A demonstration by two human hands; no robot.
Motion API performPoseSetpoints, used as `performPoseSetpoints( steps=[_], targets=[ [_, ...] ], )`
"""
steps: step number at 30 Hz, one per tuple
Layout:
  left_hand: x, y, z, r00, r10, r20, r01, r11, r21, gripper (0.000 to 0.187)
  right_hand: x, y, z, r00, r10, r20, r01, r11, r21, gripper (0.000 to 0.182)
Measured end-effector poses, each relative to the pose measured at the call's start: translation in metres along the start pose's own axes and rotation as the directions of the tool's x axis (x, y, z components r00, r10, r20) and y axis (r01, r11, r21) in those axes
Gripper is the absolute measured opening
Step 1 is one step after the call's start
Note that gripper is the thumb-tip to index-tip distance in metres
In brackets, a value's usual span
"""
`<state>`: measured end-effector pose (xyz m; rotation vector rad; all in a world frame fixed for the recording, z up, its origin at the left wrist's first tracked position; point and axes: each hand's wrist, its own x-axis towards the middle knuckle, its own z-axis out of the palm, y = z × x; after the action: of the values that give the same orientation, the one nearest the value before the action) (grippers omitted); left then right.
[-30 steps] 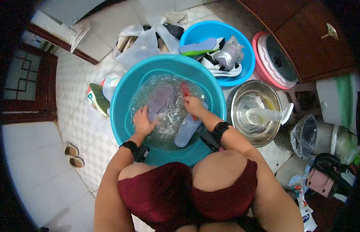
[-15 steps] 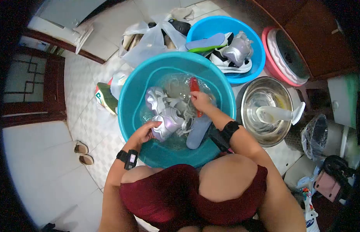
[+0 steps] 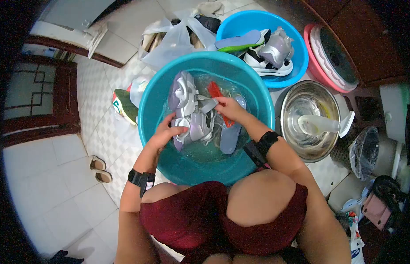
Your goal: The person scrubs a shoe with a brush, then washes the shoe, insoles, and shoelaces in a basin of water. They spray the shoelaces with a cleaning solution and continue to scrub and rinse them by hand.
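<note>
A large teal basin (image 3: 254, 163) holds water, a silver and lilac shoe (image 3: 197, 126) and a second one (image 3: 182, 91) above it. My left hand (image 3: 166, 131) grips the heel end of the nearer shoe, thumb on top. My right hand (image 3: 230, 109) is closed on a pale strap (image 3: 209, 105) at the shoe's right side. Just beside my right fingers lies a red brush (image 3: 214, 89), partly covered by the hand. A blue-grey insole (image 3: 230, 139) rests in the water below my right hand.
Behind stands a blue basin (image 3: 300, 72) with shoes and a green-edged insole (image 3: 241, 41). A steel bowl (image 3: 286, 141) with a white scoop (image 3: 317, 125) is at the right. A plastic bag (image 3: 169, 46) and a green cap (image 3: 125, 106) lie on the left.
My right hand has left the red brush and closed on the pale strap. The shoes have turned, and the brush is tilted differently. The whole view has shifted slightly.
</note>
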<state>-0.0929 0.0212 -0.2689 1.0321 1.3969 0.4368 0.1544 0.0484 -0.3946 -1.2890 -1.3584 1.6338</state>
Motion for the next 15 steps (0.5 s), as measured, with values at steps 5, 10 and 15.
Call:
performPoseSetpoints(
  steps=[5,10,15],
  targets=[
    [-0.002,0.017,-0.009,0.958,0.271,-0.090,-0.193,0.847,0.495,0.080,0.005,0.004,0.001,0.997,-0.074,0.023,0.070,0.989,0.130,0.039],
    [-0.022,0.066,0.001,0.879,0.476,-0.026,-0.297,0.589,0.752,0.078,-0.002,-0.015,-0.002,0.993,0.062,0.096,-0.092,0.931,0.353,0.044],
    [-0.027,0.090,0.002,0.791,0.603,0.103,-0.400,0.381,0.834,0.075,-0.004,-0.030,-0.007,0.986,0.065,0.153,-0.111,0.944,0.310,0.045]
  ],
)
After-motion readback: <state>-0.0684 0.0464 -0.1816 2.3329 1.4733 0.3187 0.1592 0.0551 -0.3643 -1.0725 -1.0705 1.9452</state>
